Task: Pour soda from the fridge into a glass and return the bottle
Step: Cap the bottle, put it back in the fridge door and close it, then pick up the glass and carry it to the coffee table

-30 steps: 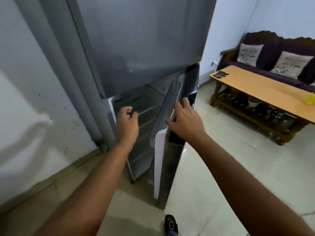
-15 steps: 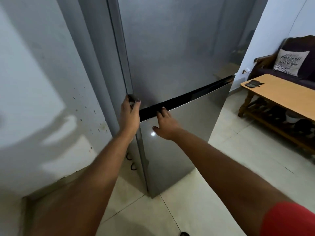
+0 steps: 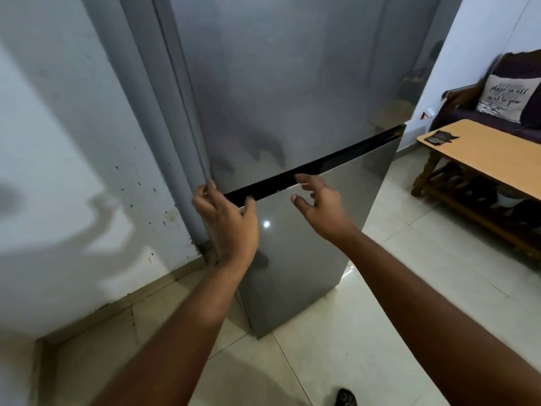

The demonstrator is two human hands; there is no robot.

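A tall grey fridge point(image 3: 292, 83) stands in front of me with both doors closed. Its lower door point(image 3: 310, 230) is flush under a black strip point(image 3: 316, 165) between the two doors. My left hand point(image 3: 228, 221) hovers at the left end of that strip, fingers spread, holding nothing. My right hand point(image 3: 322, 203) floats just in front of the lower door's top edge, fingers apart and curled, empty. No soda bottle or glass is in view.
A white wall point(image 3: 64, 171) runs on the left, close to the fridge side. A wooden coffee table point(image 3: 483, 153) with a dark item on it stands at right, a dark sofa with a cushion point(image 3: 509, 95) behind it. Tiled floor lies below.
A second ago the lower fridge door stood open with both hands on it. It has swung closed, and both hands have now lifted off it with fingers spread.
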